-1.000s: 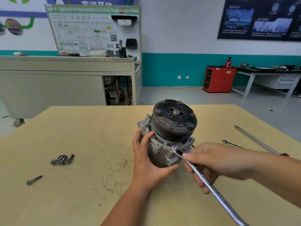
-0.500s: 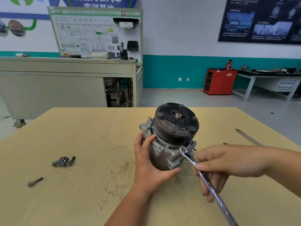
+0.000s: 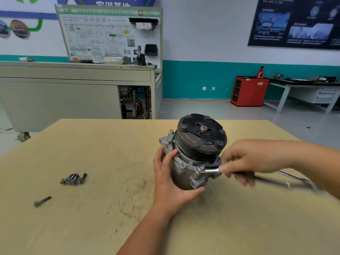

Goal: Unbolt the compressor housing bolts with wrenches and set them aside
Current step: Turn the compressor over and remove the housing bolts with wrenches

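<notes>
A grey compressor [image 3: 185, 173] with a black pulley face [image 3: 201, 135] stands on the tan table [image 3: 103, 144]. My left hand [image 3: 170, 179] grips its housing from the left side. My right hand [image 3: 244, 161] holds a silver ring wrench [image 3: 209, 169]. The wrench's ring end sits over a housing bolt [image 3: 201, 167] on the front flange, and its handle points right, blurred. Several removed bolts [image 3: 73, 179] lie in a cluster at the left, with one single bolt [image 3: 42, 201] nearer the front left.
A long thin metal tool [image 3: 292, 178] lies on the table at the right, partly behind my right forearm. Beyond the table stand a grey workbench [image 3: 73, 89] with a display board, a red cabinet [image 3: 248, 91] and a white bench.
My right hand has swung the wrench handle anticlockwise, from pointing down toward me to pointing right. The ring end has stayed on the flange bolt. My left hand has kept its grip.
</notes>
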